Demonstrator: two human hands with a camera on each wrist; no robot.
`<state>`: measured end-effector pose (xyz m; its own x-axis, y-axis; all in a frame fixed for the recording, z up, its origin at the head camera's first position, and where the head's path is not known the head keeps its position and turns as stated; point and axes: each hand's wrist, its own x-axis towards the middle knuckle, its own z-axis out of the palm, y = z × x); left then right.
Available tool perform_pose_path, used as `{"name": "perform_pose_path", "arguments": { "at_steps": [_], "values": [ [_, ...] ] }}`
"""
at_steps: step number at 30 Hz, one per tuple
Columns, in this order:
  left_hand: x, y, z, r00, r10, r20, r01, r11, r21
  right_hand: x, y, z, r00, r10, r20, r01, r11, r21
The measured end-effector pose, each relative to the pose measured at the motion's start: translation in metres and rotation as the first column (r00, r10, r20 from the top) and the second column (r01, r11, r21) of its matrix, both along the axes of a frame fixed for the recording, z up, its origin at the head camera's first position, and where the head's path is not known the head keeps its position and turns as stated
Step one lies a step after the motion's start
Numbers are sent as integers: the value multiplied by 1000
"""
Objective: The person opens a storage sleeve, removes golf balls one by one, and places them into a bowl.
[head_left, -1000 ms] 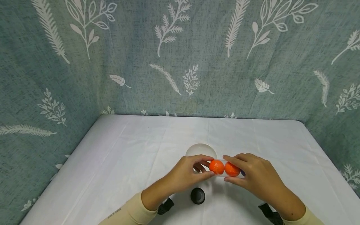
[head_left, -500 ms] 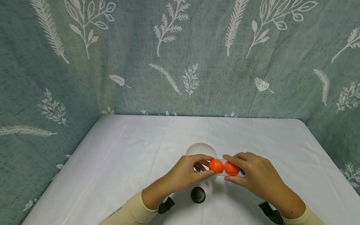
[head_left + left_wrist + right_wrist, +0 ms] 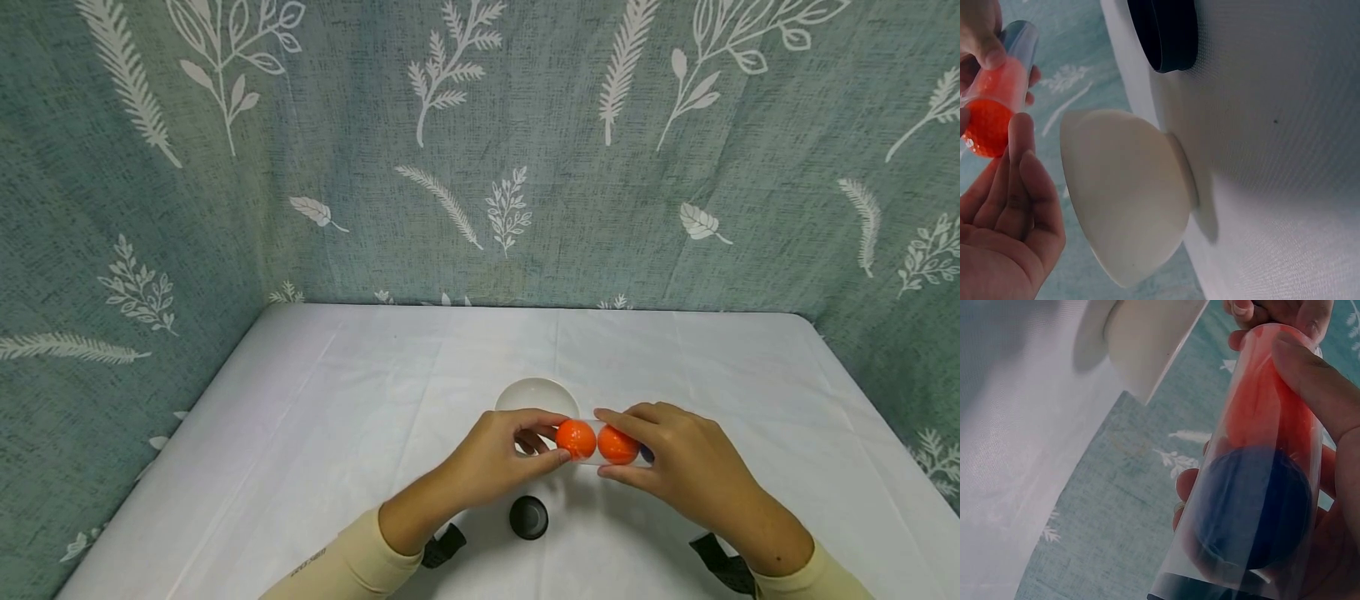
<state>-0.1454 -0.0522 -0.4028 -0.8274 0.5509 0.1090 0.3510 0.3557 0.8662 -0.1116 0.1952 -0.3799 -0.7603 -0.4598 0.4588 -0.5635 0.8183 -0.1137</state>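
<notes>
Over the table, my right hand (image 3: pixel 686 454) grips a clear plastic tube (image 3: pixel 1175 562) held nearly level. Inside it show an orange ball (image 3: pixel 618 445) and, nearer the dark end, a dark blue ball (image 3: pixel 1254 509). At the tube's other end another orange ball (image 3: pixel 988 128) partly sticks out of the mouth. My left hand (image 3: pixel 498 454) pinches that ball between thumb and fingers. Below the hands, a round black cap (image 3: pixel 528 517) lies on the table. Just behind the left hand stands a white bowl (image 3: pixel 536 396), partly covered by it; its inside is mostly hidden.
A white cloth covers the table (image 3: pixel 375 375). Green leaf-patterned curtain (image 3: pixel 337 167) hangs behind it and along both sides. Dark straps (image 3: pixel 444 546) show near the left wrist and also beside the right one.
Both hands and the tube stay nearly in place. The pinched orange ball sits very slightly farther from the other orange ball.
</notes>
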Motion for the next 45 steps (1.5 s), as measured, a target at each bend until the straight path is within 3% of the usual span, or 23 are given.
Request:
{"name": "perform_pose_path", "arguments": {
  "at_steps": [25,37,41,45],
  "values": [
    [-3,-5,0,999,31,38,-32,999,32,-3,0,-4,999,26,-46,-27,999,-24],
    [-14,-17,3,993,88,-74,-92,994,-56,-5,0,-3,999,15,-43,-17,999,-42],
    [-19,-18,0,981,134,-140,-152,980,-125,-5,-1,-3,999,5,-35,-6,999,-35],
    [-23,-20,-7,972,170,-161,-202,958,-205,-4,-1,-3,1000,-11,-18,11,1000,-24]
  ]
}}
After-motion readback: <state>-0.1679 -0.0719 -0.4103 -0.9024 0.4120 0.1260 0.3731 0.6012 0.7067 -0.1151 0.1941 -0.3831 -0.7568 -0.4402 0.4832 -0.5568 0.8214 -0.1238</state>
